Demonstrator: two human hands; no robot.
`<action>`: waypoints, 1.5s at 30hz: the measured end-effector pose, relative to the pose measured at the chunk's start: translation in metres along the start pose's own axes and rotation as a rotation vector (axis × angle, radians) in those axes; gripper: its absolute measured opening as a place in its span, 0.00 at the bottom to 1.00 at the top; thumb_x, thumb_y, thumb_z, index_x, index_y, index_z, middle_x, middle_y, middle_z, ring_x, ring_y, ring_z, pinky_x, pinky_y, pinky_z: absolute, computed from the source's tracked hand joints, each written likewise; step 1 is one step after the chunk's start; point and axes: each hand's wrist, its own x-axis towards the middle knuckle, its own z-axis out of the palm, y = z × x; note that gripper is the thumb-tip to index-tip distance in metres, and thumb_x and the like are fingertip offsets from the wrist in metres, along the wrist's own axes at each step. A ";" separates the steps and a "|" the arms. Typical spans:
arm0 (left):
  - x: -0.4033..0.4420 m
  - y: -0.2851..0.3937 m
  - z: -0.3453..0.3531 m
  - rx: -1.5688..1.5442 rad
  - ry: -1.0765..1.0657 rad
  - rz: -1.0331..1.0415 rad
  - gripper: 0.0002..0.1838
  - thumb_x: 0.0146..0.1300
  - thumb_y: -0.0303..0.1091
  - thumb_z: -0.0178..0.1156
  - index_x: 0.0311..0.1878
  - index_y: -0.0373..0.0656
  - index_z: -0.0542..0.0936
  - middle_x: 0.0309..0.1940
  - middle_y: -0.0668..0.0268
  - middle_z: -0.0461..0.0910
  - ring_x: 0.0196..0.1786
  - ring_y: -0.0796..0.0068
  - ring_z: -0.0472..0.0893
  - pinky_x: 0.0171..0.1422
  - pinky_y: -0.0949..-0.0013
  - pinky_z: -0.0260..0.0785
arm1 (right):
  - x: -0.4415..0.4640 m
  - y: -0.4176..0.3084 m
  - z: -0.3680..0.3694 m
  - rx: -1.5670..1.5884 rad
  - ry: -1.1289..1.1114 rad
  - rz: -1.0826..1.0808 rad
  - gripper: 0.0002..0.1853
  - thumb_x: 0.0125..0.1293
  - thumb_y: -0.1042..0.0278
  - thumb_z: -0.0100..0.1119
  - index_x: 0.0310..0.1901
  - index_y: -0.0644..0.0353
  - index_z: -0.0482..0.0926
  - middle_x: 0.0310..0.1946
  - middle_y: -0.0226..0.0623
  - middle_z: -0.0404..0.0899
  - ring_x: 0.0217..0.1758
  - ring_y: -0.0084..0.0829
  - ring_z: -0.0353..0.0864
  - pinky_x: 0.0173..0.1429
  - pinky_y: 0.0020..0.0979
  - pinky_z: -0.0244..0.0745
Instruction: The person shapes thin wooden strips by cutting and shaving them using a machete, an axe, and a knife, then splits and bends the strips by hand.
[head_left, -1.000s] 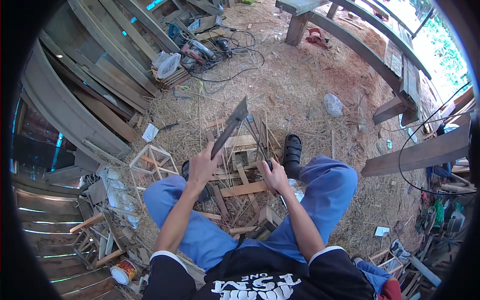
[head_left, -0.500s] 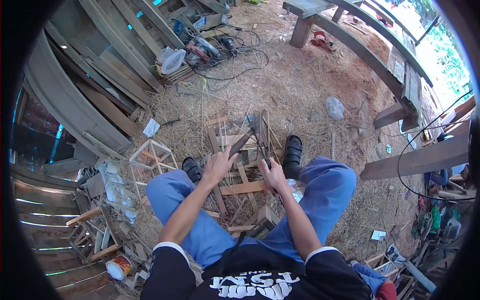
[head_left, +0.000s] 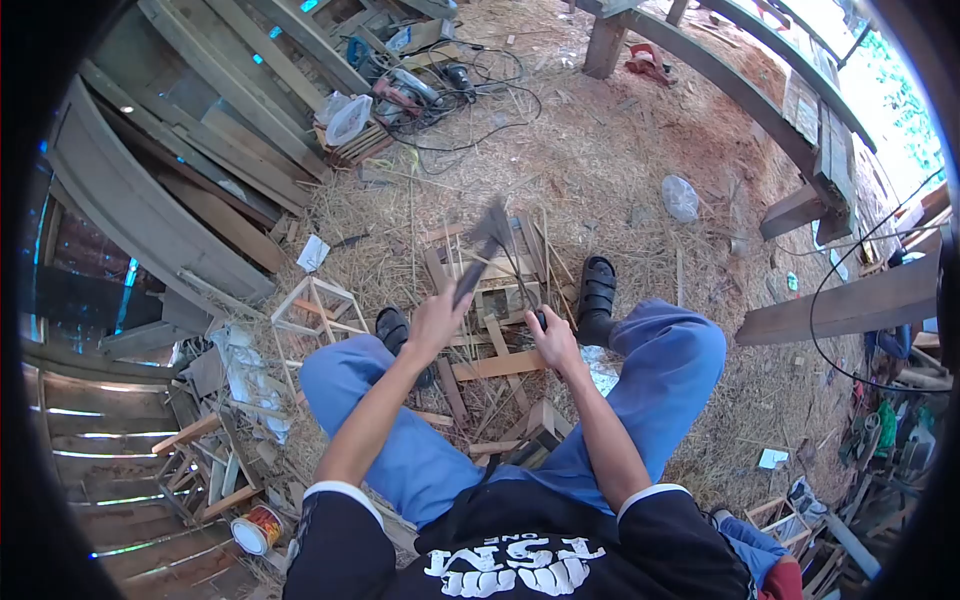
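Observation:
My left hand (head_left: 434, 324) is wrapped around the dark handle of a hatchet (head_left: 482, 258), its broad head blurred and pointing forward. My right hand (head_left: 556, 342) is closed around a thin, dark tool whose kind I cannot make out; its shaft runs forward beside the hatchet head. Below the tools, between my sandalled feet, lies a small wooden frame (head_left: 490, 303). A flat wooden strip (head_left: 497, 367) crosses the pieces nearer to me. Close to my lap stands a wooden block (head_left: 546, 424).
Power tools with tangled cords (head_left: 425, 90) lie at the back left. Thin wooden frames (head_left: 318, 308) stand left of my knee. A bench (head_left: 800, 140) and a thick plank (head_left: 840, 310) are on the right. Straw and shavings cover the ground.
My left hand has raised the hatchet, and its head now sits slightly further forward and left. My right hand keeps its hold on the thin tool. The view has shifted slightly.

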 end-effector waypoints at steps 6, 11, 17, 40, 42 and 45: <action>0.006 0.007 0.008 0.021 -0.057 0.040 0.22 0.75 0.51 0.54 0.59 0.44 0.72 0.28 0.43 0.84 0.35 0.37 0.85 0.39 0.41 0.77 | 0.008 -0.004 0.000 0.026 0.009 -0.006 0.25 0.75 0.45 0.53 0.45 0.67 0.75 0.35 0.65 0.81 0.44 0.64 0.82 0.48 0.53 0.74; 0.001 -0.002 0.006 -0.016 -0.015 0.017 0.21 0.74 0.51 0.55 0.57 0.44 0.74 0.28 0.45 0.84 0.35 0.39 0.85 0.39 0.42 0.77 | 0.003 -0.006 0.003 0.026 0.025 -0.019 0.25 0.75 0.45 0.53 0.47 0.67 0.76 0.36 0.65 0.82 0.45 0.64 0.82 0.49 0.53 0.75; 0.001 0.003 -0.032 -0.089 0.090 -0.048 0.20 0.75 0.53 0.54 0.53 0.44 0.75 0.25 0.48 0.83 0.30 0.43 0.84 0.34 0.45 0.74 | 0.007 0.002 -0.002 0.037 -0.038 0.038 0.28 0.75 0.41 0.52 0.56 0.63 0.76 0.41 0.68 0.82 0.50 0.68 0.81 0.53 0.57 0.77; 0.002 0.003 -0.011 -0.125 0.065 -0.114 0.22 0.75 0.56 0.53 0.54 0.46 0.76 0.22 0.49 0.81 0.30 0.42 0.84 0.35 0.45 0.74 | 0.004 -0.002 0.006 0.020 -0.016 -0.014 0.25 0.75 0.42 0.52 0.48 0.62 0.76 0.38 0.66 0.83 0.49 0.67 0.82 0.52 0.58 0.77; 0.001 0.010 -0.030 -0.220 0.143 -0.127 0.21 0.74 0.55 0.54 0.53 0.47 0.76 0.21 0.49 0.81 0.29 0.42 0.83 0.34 0.46 0.72 | 0.007 -0.001 0.006 0.032 -0.019 0.000 0.25 0.75 0.42 0.52 0.48 0.62 0.76 0.38 0.66 0.83 0.48 0.68 0.81 0.51 0.58 0.77; 0.003 0.006 -0.038 -0.317 0.240 -0.104 0.21 0.74 0.54 0.55 0.54 0.46 0.75 0.20 0.50 0.79 0.27 0.43 0.83 0.32 0.46 0.70 | 0.009 0.002 0.006 0.051 -0.033 0.003 0.26 0.75 0.41 0.52 0.48 0.62 0.76 0.37 0.66 0.83 0.48 0.68 0.81 0.50 0.58 0.77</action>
